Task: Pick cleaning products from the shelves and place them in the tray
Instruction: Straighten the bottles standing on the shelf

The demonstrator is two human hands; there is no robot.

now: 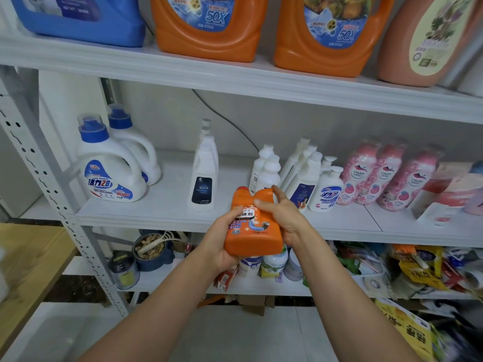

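Observation:
A small orange drain-cleaner bottle [252, 239] is held in front of the middle shelf [162, 212], its label facing me. My left hand [222, 239] cups its base and left side. My right hand [283, 218] grips its handle and right side near the top. On the middle shelf stand two white detergent jugs with blue caps [109, 165], a tall white bottle with a dark label [203, 176], a cluster of white bottles [300, 176] and pink bottles [386, 176]. No tray is clearly in view.
The top shelf carries a blue jug [83, 19], two orange jugs [209, 27] and a peach bottle [428, 40]. The bottom shelf holds a bowl of peanuts [151, 249], jars and snack packets [418, 265]. A wooden surface [28, 270] lies at the left.

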